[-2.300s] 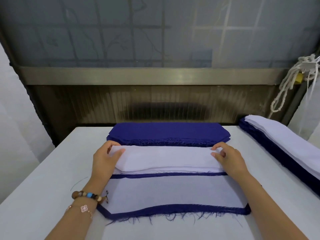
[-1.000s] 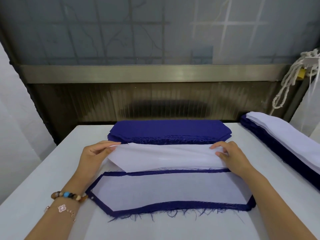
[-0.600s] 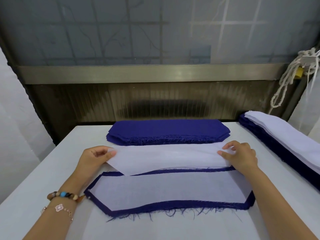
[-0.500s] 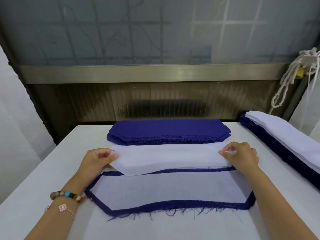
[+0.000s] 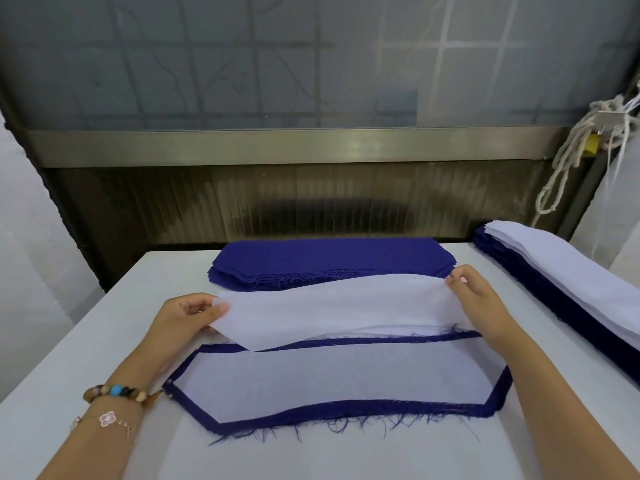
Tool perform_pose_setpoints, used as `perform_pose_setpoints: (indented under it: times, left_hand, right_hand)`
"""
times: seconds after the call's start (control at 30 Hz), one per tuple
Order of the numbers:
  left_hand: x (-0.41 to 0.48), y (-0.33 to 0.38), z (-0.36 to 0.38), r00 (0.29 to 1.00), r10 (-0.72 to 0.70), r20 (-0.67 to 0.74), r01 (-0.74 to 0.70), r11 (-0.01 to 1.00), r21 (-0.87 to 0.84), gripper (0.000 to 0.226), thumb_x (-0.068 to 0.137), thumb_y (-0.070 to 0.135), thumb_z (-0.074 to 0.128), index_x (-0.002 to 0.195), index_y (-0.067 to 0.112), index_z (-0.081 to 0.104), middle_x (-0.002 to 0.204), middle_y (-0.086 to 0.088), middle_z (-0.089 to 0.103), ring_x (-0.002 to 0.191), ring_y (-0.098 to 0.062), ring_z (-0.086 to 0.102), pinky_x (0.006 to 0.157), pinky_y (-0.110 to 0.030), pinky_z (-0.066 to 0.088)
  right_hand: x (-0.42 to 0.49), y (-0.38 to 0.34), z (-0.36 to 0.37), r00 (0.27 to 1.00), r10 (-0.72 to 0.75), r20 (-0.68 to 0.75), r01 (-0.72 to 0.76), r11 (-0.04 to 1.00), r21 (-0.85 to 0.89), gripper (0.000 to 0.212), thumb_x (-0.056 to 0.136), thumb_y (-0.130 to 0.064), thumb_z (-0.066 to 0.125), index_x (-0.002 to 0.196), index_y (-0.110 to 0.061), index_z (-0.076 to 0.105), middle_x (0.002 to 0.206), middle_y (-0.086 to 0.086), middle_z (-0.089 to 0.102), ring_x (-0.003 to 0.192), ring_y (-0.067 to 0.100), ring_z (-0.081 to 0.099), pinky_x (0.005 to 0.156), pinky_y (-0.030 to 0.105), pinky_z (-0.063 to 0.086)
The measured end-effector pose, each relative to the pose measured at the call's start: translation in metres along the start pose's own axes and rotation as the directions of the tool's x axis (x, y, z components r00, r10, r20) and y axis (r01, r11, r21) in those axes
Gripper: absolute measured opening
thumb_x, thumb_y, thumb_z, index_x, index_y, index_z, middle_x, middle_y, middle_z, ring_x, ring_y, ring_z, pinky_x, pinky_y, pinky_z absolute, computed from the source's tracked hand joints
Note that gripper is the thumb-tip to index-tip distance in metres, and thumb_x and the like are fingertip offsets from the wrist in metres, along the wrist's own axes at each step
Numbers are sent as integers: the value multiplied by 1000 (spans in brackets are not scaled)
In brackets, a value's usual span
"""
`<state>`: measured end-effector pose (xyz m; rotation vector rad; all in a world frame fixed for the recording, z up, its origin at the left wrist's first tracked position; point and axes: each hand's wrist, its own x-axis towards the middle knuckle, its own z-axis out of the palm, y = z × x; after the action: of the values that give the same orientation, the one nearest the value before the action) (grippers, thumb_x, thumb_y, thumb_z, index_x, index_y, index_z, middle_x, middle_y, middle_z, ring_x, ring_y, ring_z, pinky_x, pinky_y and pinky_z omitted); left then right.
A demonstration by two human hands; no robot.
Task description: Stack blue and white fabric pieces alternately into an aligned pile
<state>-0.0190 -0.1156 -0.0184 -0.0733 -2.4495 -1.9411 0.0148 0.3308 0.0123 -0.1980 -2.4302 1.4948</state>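
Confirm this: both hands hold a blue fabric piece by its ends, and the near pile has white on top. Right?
The head view shows the held fabric piece is white, not blue; left hand and right hand do hold its ends, and the near pile is white-topped.

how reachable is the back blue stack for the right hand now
Probably yes, once freed: the right hand pinches the white piece, but the blue stack lies just beyond it with nothing between.

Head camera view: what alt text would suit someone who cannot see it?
A left hand and right hand hold a white fabric piece by its ends over a white-on-blue pile's far edge. A blue stack lies behind.
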Motion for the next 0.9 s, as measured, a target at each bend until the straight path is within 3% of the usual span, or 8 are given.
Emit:
perform_pose_setpoints:
  times: [0.13,0.2,0.3,0.4,0.53,0.7,0.8,0.9]
  left_hand:
    - [0,0,-1,1000,-5,30,6,999,-44,19,87,30,67,102,20,74,104,-6,74,93,-30,72,90,-50,55]
    - [1,-1,0,1000,-12,17,13,999,-45,17,89,28,66,103,21,74,104,-5,74,95,-28,71,90,-49,55]
    - [1,-1,0,1000,-6,-5,6,1000,-27,15,91,27,64,102,23,74,102,-3,74,93,-25,72,86,-44,57]
    - [0,0,-3,999,31,-32,-32,999,-28,15,91,25,64,100,22,75,100,-2,75,91,-23,72,79,-34,56]
    - [1,0,-5,995,37,-96,-38,999,-5,14,92,24,62,99,23,74,98,2,75,89,-18,72,75,-30,56]
    - [0,0,-3,998,-6,-57,6,1000,-5,15,91,27,64,101,22,73,98,-2,75,88,-26,72,83,-42,57]
    - [-1,1,-1,997,-28,-68,29,999,17,15,91,28,64,102,22,72,96,-3,75,86,-28,72,84,-45,58]
    - [-1,1,-1,996,-39,-76,42,998,40,15,91,28,64,102,22,73,94,-2,75,85,-27,72,83,-44,58]
  right_hand:
    - [-3,-4,-10,988,-5,153,-13,994,112,16,101,-28,43,90,-19,50,74,-19,52,70,-3,50,61,18,38]
    - [-2,-5,-10,965,-7,261,-31,990,140,6,98,-31,52,96,-33,58,90,-24,59,78,-7,55,60,10,41]
    - [1,-2,-10,941,-22,337,31,999,-22,33,90,-34,64,118,-49,56,123,-30,48,115,-4,41,97,25,34]
    - [1,-1,-11,944,-2,330,62,984,-170,31,89,-26,67,113,-45,62,121,-20,57,114,2,49,96,21,36]
    - [-2,-1,-9,940,3,341,80,970,-229,16,91,-25,64,79,-33,70,80,-16,68,75,6,62,64,8,46]
    - [-3,-3,-7,938,-1,347,76,976,-202,16,93,-24,59,92,-8,58,91,12,58,80,22,53,71,28,47]
    - [-4,-5,-10,961,0,278,28,995,-96,19,95,-26,58,86,-10,53,79,5,53,74,15,48,64,20,44]
    - [-4,-6,-10,982,1,186,-3,1000,12,12,91,-29,63,88,-18,60,84,-5,64,83,16,58,72,23,44]
